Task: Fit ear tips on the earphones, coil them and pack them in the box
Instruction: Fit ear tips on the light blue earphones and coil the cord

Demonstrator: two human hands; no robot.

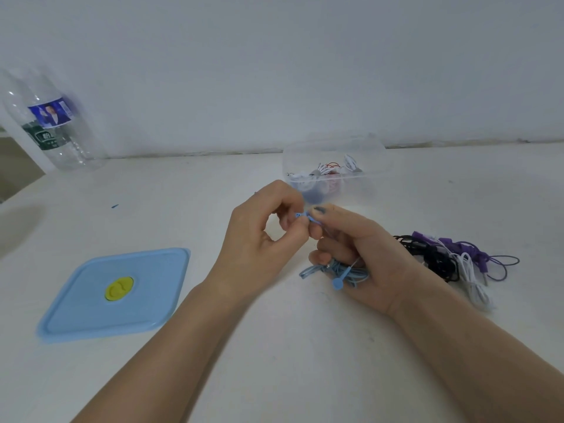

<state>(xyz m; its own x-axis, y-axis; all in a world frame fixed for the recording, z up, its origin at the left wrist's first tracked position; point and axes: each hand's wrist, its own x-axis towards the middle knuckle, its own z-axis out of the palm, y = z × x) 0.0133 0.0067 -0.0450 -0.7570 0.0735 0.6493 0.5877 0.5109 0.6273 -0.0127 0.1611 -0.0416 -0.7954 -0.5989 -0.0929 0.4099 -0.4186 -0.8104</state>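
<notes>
A blue earbud [302, 215] is pinched between the left hand [259, 239] and the right hand [363, 254], near the clear box [335, 169]; its coiled blue cable [341, 273] is gripped in the right hand

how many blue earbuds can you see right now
2. One blue plastic earbud is pinched between the left hand and right hand. The other blue earbud dangles below the right palm beside the coiled blue cable.
</notes>
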